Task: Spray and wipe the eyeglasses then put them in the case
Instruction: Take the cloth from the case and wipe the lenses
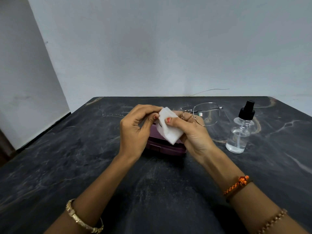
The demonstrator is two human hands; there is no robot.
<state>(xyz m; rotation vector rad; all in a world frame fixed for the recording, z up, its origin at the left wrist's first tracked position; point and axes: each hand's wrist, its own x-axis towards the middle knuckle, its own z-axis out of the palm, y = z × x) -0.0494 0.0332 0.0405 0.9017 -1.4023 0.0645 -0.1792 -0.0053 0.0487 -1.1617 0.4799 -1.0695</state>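
Observation:
Thin metal-framed eyeglasses (208, 114) are held above the table, one lens sticking out to the right of my hands. A folded white cloth (169, 130) covers the other lens, pinched under the thumb of my right hand (192, 132). My left hand (136, 127) grips the frame's left side at the cloth's upper edge. Below both hands lies the closed purple eyeglass case (166, 147) on the table. The clear spray bottle (240, 130) with a black pump top stands upright to the right, apart from my hands.
The dark marble table (84, 166) runs up to a pale wall at the back; its left edge drops off beside a white panel. A thin wire (211, 90) lies along the table's far edge.

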